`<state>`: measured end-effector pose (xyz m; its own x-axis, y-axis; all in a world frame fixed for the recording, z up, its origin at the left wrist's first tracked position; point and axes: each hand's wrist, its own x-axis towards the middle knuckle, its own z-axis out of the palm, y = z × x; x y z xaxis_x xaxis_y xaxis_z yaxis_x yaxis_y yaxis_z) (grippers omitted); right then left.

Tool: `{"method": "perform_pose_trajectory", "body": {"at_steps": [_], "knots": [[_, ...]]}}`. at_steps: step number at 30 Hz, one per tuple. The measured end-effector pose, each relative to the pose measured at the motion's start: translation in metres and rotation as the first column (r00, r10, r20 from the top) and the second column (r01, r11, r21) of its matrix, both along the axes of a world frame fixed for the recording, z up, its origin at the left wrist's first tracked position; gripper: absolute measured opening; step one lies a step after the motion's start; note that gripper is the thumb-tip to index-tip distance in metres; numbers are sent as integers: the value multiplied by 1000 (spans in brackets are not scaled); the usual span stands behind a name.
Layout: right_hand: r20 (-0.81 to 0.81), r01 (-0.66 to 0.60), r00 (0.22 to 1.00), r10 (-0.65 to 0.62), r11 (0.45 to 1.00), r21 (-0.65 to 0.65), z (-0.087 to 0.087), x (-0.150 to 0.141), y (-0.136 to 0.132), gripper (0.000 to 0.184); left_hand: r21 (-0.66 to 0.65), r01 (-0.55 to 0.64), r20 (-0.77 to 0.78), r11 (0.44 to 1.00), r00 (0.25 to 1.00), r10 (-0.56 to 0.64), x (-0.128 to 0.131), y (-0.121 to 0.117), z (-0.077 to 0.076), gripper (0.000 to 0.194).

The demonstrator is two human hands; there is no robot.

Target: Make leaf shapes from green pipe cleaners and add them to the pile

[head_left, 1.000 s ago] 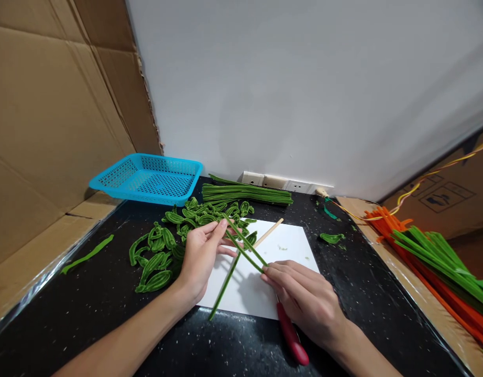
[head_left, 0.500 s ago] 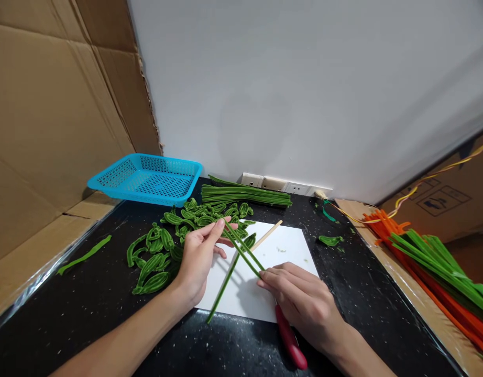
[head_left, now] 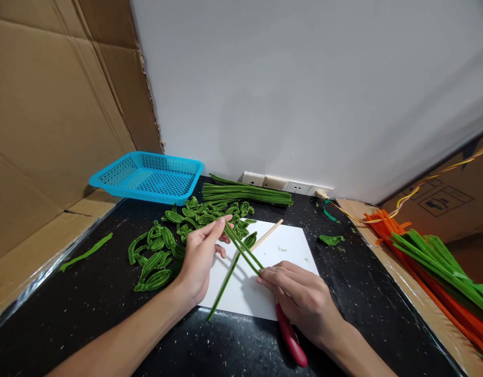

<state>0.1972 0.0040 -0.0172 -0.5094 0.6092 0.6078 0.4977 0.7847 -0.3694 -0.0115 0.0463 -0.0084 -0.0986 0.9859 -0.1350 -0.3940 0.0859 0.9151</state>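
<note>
The left hand point(head_left: 198, 256) pinches a green chenille stem point(head_left: 243, 252) between thumb and fingertips; the right hand point(head_left: 302, 293) grips its other end, fingers bunched. The stem is held over a white sheet point(head_left: 292, 242), its two strands running close together, the long axis slanting from far left down to near right. A further green length point(head_left: 223, 289) crosses below, its free tip pointing near left, past the sheet's near edge; I cannot tell whether it is joined.

A wooden stick point(head_left: 267, 235) slants off the sheet's far edge. A red handle point(head_left: 291, 337) juts towards the person beside the right hand. Green leaf-shaped loops point(head_left: 205, 220) crowd the left and far side, a stem bundle point(head_left: 247, 194) behind them. Rightward, speckled worktop point(head_left: 367, 293) stretches broadly past one leaf loop point(head_left: 331, 240) to a cardboard strip point(head_left: 394, 267).
</note>
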Motion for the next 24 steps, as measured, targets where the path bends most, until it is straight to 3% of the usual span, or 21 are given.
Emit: {"method": "perform_pose_trajectory", "body": {"at_steps": [24], "knots": [[53, 63, 996, -64, 998, 31, 0, 0, 2, 15, 38, 43, -29, 998, 999, -42, -1, 2, 2, 34]]}}
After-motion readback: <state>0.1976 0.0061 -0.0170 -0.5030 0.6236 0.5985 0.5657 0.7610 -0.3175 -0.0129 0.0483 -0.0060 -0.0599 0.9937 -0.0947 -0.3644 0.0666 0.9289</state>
